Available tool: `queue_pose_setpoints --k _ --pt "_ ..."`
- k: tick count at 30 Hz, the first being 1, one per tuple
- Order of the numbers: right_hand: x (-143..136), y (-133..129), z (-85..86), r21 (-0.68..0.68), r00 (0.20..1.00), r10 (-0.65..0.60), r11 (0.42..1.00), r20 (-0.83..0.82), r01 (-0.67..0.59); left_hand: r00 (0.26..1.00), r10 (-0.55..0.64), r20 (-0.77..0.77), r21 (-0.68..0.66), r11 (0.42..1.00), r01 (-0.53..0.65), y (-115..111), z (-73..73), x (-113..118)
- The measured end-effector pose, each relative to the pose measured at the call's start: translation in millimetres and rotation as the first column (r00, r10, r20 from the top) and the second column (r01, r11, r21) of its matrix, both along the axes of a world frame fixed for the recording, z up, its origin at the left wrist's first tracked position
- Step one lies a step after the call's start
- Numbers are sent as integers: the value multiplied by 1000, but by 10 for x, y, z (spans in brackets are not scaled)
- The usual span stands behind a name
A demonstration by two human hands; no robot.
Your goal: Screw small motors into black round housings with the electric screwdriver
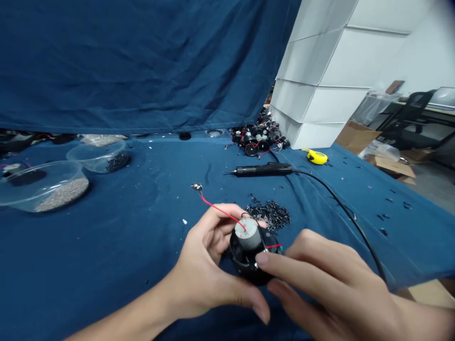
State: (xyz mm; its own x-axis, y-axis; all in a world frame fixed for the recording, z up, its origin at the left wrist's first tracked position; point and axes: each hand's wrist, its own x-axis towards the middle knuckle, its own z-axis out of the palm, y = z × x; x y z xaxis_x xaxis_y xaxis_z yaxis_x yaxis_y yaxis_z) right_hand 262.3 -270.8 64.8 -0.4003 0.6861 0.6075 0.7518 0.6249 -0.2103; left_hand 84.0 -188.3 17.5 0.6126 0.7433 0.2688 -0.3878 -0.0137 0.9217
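My left hand (206, 274) is curled around a round black motor housing (245, 270), keeping it above the blue cloth. A grey cylindrical motor (249, 237) stands up from its middle. From the motor's top a red wire (217, 208) runs out to a small metal contact (196, 187) in the air at the left. The index fingertip of my right hand (341, 279) presses beside a small shiny part on the housing, and its thumb meets the lower right edge. A second short red wire (273, 246) sticks out near that finger. Just behind lies a pile of black screws (272, 215).
An electric screwdriver (265, 169) lies beyond the screws, its cable trailing right. Clear plastic bowls (53, 173) stand at left. At the back are heaped motor assemblies (258, 137), stacked white boxes (320, 104) and a yellow tape measure (316, 157). A blue curtain (142, 66) hangs behind.
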Motion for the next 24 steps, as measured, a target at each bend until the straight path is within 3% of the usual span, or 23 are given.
queue_pose_setpoints --k 4,9,17,24 --pt "15 40 51 42 994 -6 999 109 1 997 -73 -17 -138 988 70 23 -31 21" --pt "29 66 42 -6 988 0 1000 155 1 984 -180 4 -259 950 175 42 -82 62" --pt "6 64 -27 -50 988 4 999 -156 -12 976 -208 61 -238 947 217 128 -41 36" --pt "-42 80 -68 -48 982 -20 999 -189 11 958 -246 150 -296 913 281 107 -65 43"
